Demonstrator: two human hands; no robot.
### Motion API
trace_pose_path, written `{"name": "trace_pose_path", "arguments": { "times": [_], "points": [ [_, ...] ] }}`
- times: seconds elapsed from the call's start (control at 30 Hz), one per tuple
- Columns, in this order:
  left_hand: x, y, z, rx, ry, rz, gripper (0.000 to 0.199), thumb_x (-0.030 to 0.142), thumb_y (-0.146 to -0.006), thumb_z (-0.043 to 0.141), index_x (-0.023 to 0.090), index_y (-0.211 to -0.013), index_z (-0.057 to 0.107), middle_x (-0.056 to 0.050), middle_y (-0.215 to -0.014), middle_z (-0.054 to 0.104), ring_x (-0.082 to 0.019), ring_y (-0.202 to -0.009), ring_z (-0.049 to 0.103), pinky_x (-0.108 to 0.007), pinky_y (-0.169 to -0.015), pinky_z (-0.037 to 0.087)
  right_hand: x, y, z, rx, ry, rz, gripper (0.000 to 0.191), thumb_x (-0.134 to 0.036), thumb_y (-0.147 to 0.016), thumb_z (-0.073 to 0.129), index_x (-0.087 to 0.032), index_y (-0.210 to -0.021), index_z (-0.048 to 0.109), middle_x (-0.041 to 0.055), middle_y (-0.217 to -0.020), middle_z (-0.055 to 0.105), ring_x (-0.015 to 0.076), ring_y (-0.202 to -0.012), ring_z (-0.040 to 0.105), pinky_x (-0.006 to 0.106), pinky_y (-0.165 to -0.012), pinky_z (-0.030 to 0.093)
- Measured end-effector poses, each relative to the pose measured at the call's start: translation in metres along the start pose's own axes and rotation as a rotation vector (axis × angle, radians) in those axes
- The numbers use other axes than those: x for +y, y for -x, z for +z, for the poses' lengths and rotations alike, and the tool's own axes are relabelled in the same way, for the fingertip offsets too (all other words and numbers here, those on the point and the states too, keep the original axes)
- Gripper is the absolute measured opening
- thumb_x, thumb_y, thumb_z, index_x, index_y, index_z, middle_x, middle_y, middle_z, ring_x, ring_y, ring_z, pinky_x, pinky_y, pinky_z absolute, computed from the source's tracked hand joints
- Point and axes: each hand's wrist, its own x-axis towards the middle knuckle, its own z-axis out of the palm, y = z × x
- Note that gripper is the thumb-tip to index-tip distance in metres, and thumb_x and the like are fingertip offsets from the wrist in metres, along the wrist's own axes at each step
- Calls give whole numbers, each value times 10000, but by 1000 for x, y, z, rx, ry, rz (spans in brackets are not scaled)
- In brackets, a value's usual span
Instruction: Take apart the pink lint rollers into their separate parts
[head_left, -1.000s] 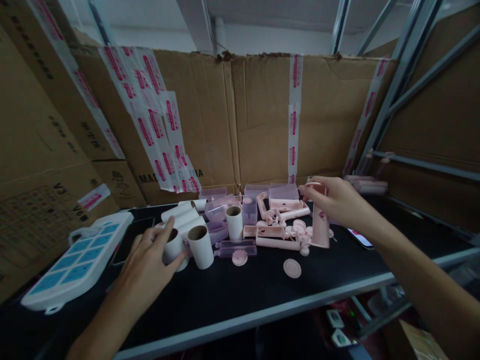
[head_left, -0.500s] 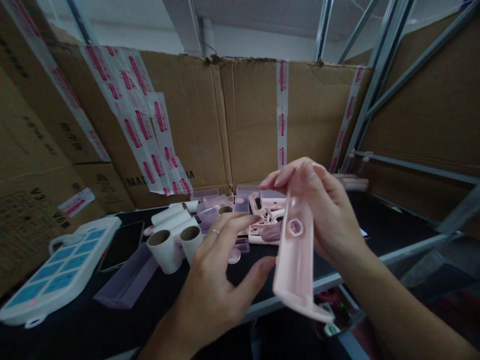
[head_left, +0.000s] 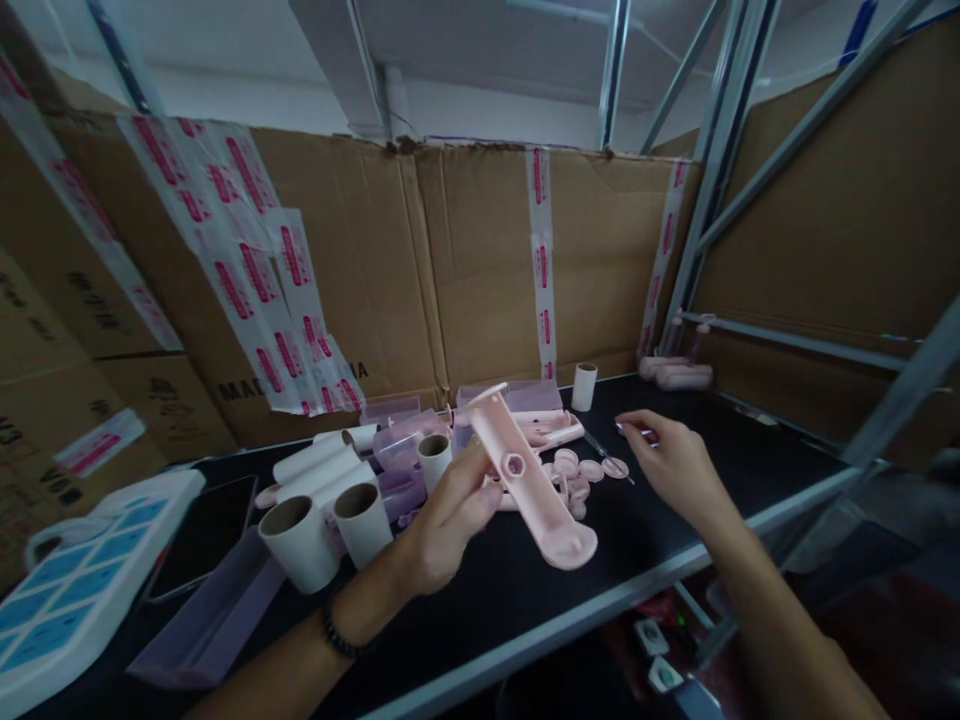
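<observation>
My left hand (head_left: pixel 457 505) is closed around a pale pink plastic shell (head_left: pixel 529 480), a long trough with a hexagonal hole midway and a rounded flange at its lower end. It is held tilted above the black table. To the right, my right hand (head_left: pixel 671 465) is low over the table with thumb and fingers pinched together. A small shiny bit shows at its fingertips, too small to name. Between the hands lie several pink round caps (head_left: pixel 566 463) and a thin metal tool (head_left: pixel 606 455). More pink shell parts (head_left: pixel 551 428) lie behind the held shell.
White cardboard tubes (head_left: pixel 300 545) and translucent purple trays (head_left: pixel 210 620) are on the left, beside a dark phone (head_left: pixel 202 535) and a white power strip (head_left: pixel 97 560). One small tube (head_left: pixel 584 387) stands at the back. Pink cylinders (head_left: pixel 679 373) lie near the metal frame (head_left: pixel 720 170).
The pink shell has gone from my right hand to my left. My right hand has moved right and down to the table. The view has shifted, showing more of the right side.
</observation>
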Motion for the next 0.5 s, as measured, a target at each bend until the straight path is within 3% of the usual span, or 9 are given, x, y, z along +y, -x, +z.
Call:
{"name": "trace_pose_path", "arguments": {
  "times": [0.1,0.27,0.37,0.5],
  "points": [
    [-9,0,-1,66,-106,27,384,472,-1057,418,245,-1225,679,-129,-1141,733,-285,-1067,709,-437,-945,578,28,-2,14,-113,113,43,233,-325,-1010,576,-158,-1080,723,110,-1034,747,252,-952,717,409,-891,562],
    [-21,11,6,279,-307,143,312,460,-1036,487,219,-1004,684,-93,-932,726,-267,-930,697,-409,-856,559,29,-22,31,-230,204,79,313,-374,-1007,634,-217,-1278,636,94,-1323,630,222,-1119,656,413,-938,581],
    [-23,17,13,382,-315,218,160,383,-1004,580,241,-1043,642,-61,-930,728,-246,-918,706,-393,-833,568,24,-39,40,-255,215,107,299,-366,-1003,640,-232,-1271,644,91,-1330,628,231,-1141,651,404,-946,575],
    [-16,24,19,549,-302,193,150,362,-984,622,244,-1062,572,-1,-836,696,-172,-719,687,-291,-653,549,28,-54,42,-251,196,139,332,-372,-997,650,-206,-1283,631,89,-1302,637,226,-1114,661,413,-932,583]
  ]
}}
